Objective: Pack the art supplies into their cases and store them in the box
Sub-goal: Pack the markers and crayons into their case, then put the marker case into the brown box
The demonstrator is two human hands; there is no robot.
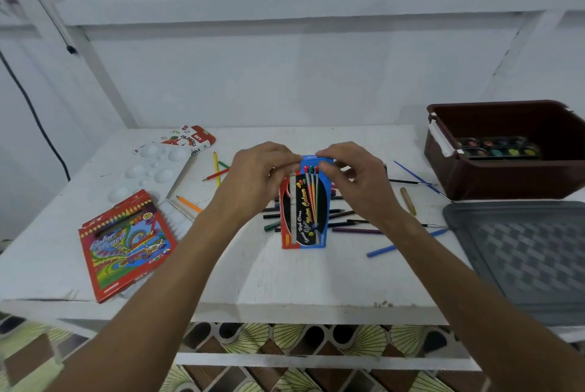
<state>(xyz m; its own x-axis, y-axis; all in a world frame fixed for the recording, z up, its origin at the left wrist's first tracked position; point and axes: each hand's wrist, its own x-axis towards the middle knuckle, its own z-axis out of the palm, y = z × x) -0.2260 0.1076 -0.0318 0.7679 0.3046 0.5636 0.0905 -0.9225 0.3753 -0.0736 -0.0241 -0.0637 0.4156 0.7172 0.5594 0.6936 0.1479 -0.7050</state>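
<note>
A tall red, blue and black water colour pen case (304, 211) stands upright at the middle of the white table (285, 274). My left hand (259, 176) and my right hand (354, 179) both pinch its top end, fingers curled over the flap. Several dark pens (342, 216) lie scattered behind and to the right of the case. A dark brown plastic box (506, 167) stands at the back right with a paint palette set (498, 148) inside it.
A colour pencil case (123, 243) lies front left, a white mixing palette (148, 170) and an oil pastels box (193, 138) behind it. Loose colour pencils (217, 170), a blue pen (389, 247), thin brushes (418, 178) and a yellow crayon (408, 200) lie around. A grey lid (525, 252) sits right.
</note>
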